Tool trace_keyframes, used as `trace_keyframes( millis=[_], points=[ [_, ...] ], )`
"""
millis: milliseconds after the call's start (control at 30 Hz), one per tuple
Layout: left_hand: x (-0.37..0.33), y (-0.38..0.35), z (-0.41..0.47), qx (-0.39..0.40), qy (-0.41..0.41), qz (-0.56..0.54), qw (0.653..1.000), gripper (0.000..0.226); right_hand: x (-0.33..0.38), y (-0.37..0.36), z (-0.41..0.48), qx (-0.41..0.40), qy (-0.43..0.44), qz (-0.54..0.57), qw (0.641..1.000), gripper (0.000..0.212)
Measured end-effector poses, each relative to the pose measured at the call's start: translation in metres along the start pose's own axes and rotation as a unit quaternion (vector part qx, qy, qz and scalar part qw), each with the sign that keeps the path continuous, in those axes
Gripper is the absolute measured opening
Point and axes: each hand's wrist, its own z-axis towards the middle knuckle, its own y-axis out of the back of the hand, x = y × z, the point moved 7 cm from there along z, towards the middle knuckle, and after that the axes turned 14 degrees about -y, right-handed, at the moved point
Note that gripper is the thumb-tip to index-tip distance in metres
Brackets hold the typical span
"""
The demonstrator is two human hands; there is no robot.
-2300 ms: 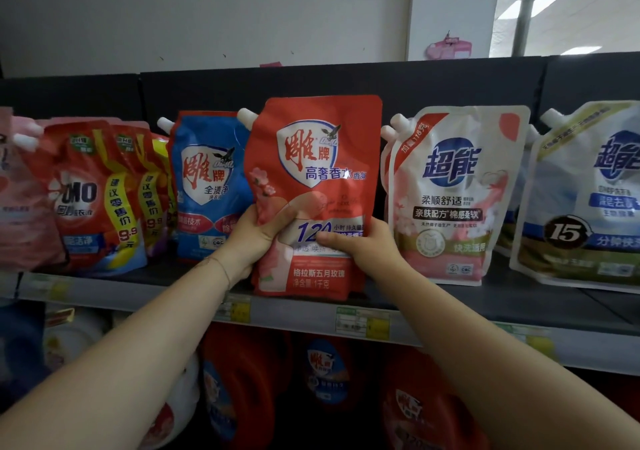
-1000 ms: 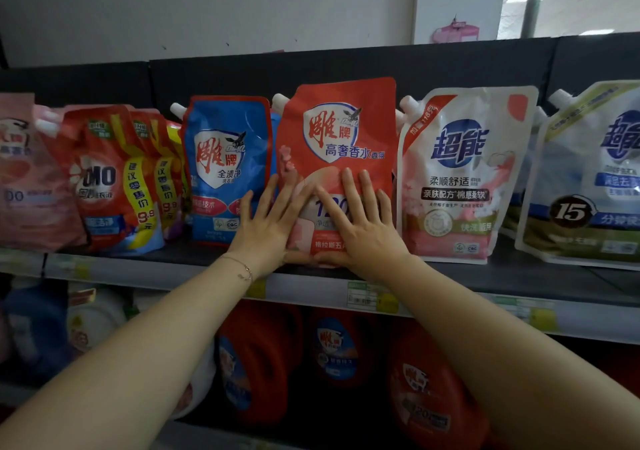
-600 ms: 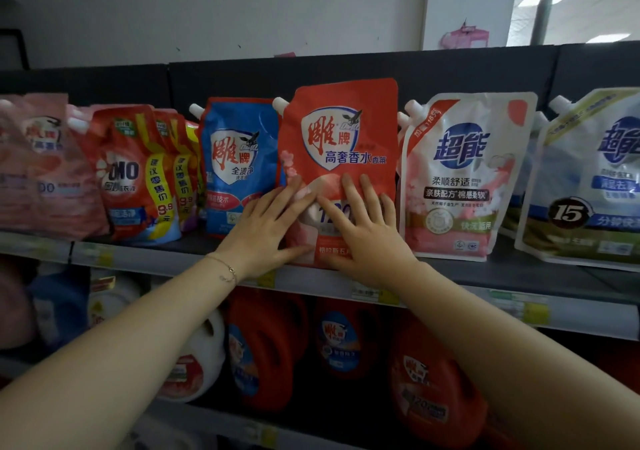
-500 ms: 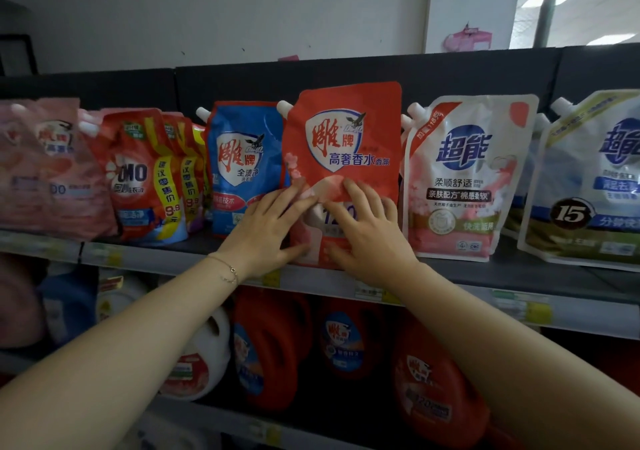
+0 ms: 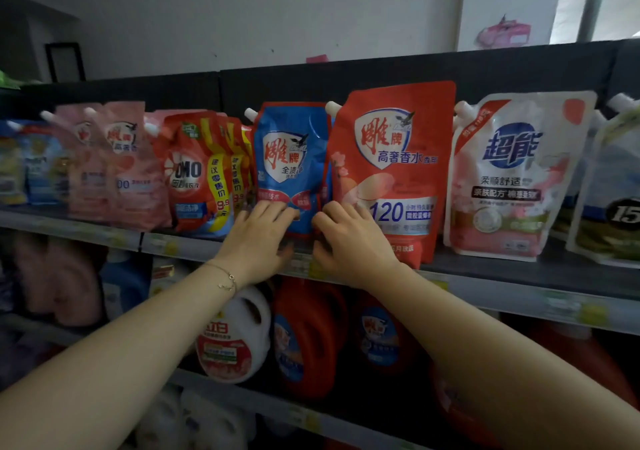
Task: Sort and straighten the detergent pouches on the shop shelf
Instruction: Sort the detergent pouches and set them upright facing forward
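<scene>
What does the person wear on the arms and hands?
No sleeves are in view, and both arms are bare up to the picture's edge. The left hand and the right hand have no gloves, and I see no rings. Only the left wrist carries a thin gold-coloured chain bracelet with a small charm.

Pouches stand along the shelf — jugs below.
</scene>
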Motion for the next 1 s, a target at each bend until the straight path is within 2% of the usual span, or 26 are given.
trace_keyframes(
  millis=[133,267,533,600,667,733,800,900,1000],
  points=[
    [0.025,-0.01,-0.014,0.047,0.045,-0.015,0.998,0.053,0.016,-0.015,0.01,0.049,-0.001,0.009,0.999,0.024],
    [0.048,-0.019,-0.022,0.055,0.093,-0.043,0.993,0.045,0.025,-0.025,0.025,0.085,-0.006,0.025,0.996,0.036],
    [0.081,-0.03,-0.01,-0.009,0.126,-0.132,0.983,0.037,0.026,-0.058,0.062,0.102,-0.14,0.102,0.98,0.039],
    [0.092,-0.039,0.0,-0.023,0.135,-0.181,0.974,0.039,0.018,-0.071,0.07,0.114,-0.191,0.119,0.968,0.05],
    [0.104,-0.05,0.012,-0.031,0.145,-0.228,0.962,0.05,0.008,-0.087,0.08,0.147,-0.247,0.114,0.951,0.073],
    [0.117,-0.061,0.024,-0.028,0.16,-0.275,0.947,0.071,-0.003,-0.1,0.089,0.186,-0.306,0.121,0.926,0.096],
    [0.126,-0.074,0.035,-0.006,0.164,-0.306,0.938,0.094,-0.008,-0.111,0.096,0.198,-0.328,0.127,0.915,0.112],
    [0.135,-0.089,0.05,0.017,0.156,-0.33,0.931,0.127,-0.009,-0.121,0.104,0.18,-0.322,0.104,0.924,0.121],
    [0.144,-0.102,0.059,0.021,0.155,-0.351,0.923,0.137,-0.01,-0.129,0.109,0.16,-0.328,0.041,0.93,0.119]
  ],
)
